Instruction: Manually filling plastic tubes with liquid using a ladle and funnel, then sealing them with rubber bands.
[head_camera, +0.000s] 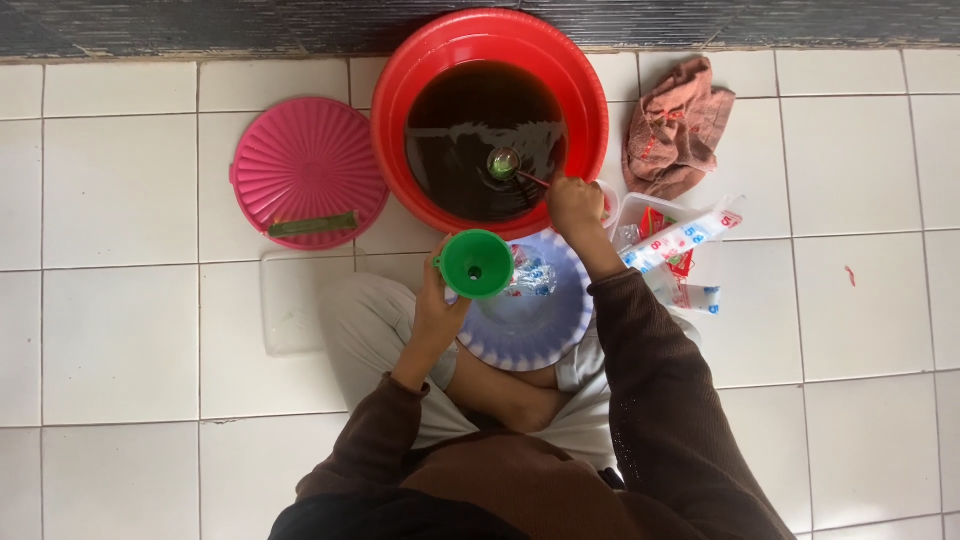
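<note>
While dipped into the dark liquid of the red basin (395, 120), a small ladle (504, 163) sits near the middle of the surface, bowl up, its thin handle running down and to the right into the right hand (575, 203). Right hand closed around the handle's end, hovering at the basin's near rim. Long axis of the ladle slanted from basin centre toward that hand. Below and to the left, a green funnel (476, 264) gripped by the left hand (437, 305), fingers wrapped about its side, mouth facing up. Funnel apart from the ladle, just outside the basin's near rim, so nearer the body than the ladle; right hand the closer of the two to the ladle. Beneath the funnel, a blue-and-white bowl (545, 345) on the lap with clear plastic bags (530, 275) inside. Further out on the tiled floor (120, 330): a pink lid (305, 160) left of the basin, a reddish cloth (675, 125) to its right, packets of plastic (680, 240) beside the forearm. Funnel spout and whatever lies under it hidden; ladle bowl's fill hard to make out.
</note>
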